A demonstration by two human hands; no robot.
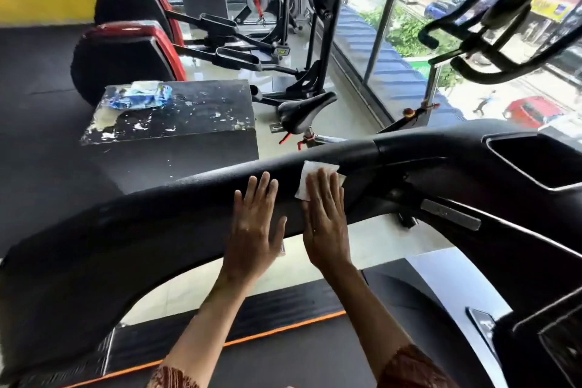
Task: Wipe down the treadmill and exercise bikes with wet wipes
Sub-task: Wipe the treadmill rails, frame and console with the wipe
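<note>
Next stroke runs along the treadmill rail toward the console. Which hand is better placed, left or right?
Right. The right hand presses the wipe flat on the handrail, on the side nearer the console. The left hand rests flat on bare rail beside it, with no wipe.

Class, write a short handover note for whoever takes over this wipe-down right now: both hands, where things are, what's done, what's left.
Left hand: flat on the treadmill handrail, holding nothing.
Right hand: straight fingers pressing the wet wipe on the same rail.
Wipes pack: on the scuffed black box to the left.
Done: cannot tell how much is wiped.
Left: rest of treadmill, then the exercise bike beyond it.
</note>
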